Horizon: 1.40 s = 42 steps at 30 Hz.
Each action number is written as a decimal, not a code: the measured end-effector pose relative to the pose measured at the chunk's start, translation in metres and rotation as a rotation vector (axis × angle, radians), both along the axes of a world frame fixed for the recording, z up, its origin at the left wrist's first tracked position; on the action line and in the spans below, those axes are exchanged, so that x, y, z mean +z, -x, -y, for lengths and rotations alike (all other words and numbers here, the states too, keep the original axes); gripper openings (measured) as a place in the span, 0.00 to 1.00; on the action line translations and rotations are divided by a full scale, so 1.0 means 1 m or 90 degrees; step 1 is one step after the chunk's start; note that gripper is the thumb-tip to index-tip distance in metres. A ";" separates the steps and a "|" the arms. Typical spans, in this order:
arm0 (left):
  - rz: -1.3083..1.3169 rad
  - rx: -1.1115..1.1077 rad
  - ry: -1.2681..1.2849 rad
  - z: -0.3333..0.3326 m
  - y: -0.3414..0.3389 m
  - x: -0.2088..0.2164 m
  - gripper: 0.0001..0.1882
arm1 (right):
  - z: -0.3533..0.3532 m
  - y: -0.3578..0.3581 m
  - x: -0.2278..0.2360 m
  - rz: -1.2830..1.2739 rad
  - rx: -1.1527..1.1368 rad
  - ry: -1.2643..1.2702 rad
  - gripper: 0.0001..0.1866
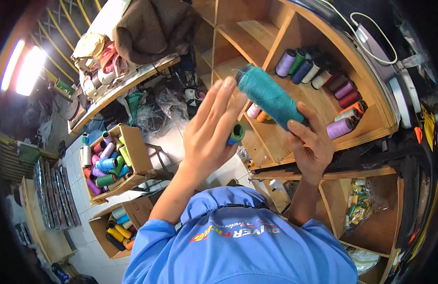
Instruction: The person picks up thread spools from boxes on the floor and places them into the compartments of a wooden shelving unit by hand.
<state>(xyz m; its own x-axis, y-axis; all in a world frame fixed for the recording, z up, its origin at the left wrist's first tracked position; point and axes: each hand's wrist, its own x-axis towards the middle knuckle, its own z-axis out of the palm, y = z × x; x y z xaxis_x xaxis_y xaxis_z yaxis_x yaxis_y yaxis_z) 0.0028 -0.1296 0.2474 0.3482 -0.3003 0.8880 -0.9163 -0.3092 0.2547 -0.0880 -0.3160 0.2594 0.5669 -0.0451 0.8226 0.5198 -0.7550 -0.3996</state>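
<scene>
The room was a cluttered workshop with a pale tiled floor (84, 260) at the lower left. Nearest, in the centre, the right hand (312, 144) was closed, fingers and thumb pinching the lower end of a large teal spool (268, 94), tilted with its dark top toward the upper left. Beside that top stood the left hand (212, 125), fingers nearly straight; a green-and-blue spool (236, 134) showed at its palm side, but with the thumb hidden I could not tell whether it was gripped.

Beyond, at the left, an upper cardboard box (139, 149) and a lower cardboard box (142, 206) held many mixed spools. In the wooden shelf unit (276, 40), upper right, a curved row of spools (321, 79) stood along one compartment. The work looked partway along: some spools shelved, the teal one in hand, many boxed. Farthest, upper left, a bench (126, 92) bore brown cloth (155, 33).
</scene>
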 end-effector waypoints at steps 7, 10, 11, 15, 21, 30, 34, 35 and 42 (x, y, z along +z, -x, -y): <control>-0.261 -0.146 0.206 -0.017 -0.034 0.026 0.22 | 0.003 -0.005 0.004 0.005 0.068 0.062 0.19; -0.253 -0.177 0.177 -0.022 -0.038 0.032 0.22 | 0.002 -0.006 0.007 0.001 0.092 0.068 0.19; -0.272 -0.198 0.162 -0.023 -0.038 0.033 0.22 | 0.001 -0.006 0.008 -0.003 0.107 0.069 0.19; -0.209 -0.198 0.145 -0.022 -0.040 0.028 0.21 | 0.002 -0.009 0.003 0.014 0.117 0.081 0.19; -0.239 -0.107 0.170 -0.023 -0.028 0.026 0.20 | 0.000 -0.008 -0.002 -0.014 0.062 0.010 0.23; -0.541 -0.309 0.356 -0.013 0.006 0.001 0.18 | -0.028 -0.014 -0.010 0.065 0.016 -0.155 0.24; -0.708 -0.411 0.513 -0.003 0.005 0.002 0.15 | -0.044 -0.008 -0.007 -0.065 0.229 -0.472 0.27; -0.677 -0.381 0.529 0.002 0.004 0.003 0.16 | -0.046 -0.007 -0.007 -0.110 0.271 -0.568 0.25; -0.634 -0.403 0.551 0.003 0.003 0.000 0.22 | -0.044 -0.009 -0.013 -0.305 0.429 -0.792 0.20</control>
<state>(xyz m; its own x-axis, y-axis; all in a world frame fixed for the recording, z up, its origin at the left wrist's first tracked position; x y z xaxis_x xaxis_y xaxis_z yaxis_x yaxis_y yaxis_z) 0.0003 -0.1331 0.2472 0.9286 -0.1418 0.3430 -0.1762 0.6449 0.7437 -0.0793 -0.2715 0.2463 0.9639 -0.1870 0.1897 0.2603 0.5106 -0.8195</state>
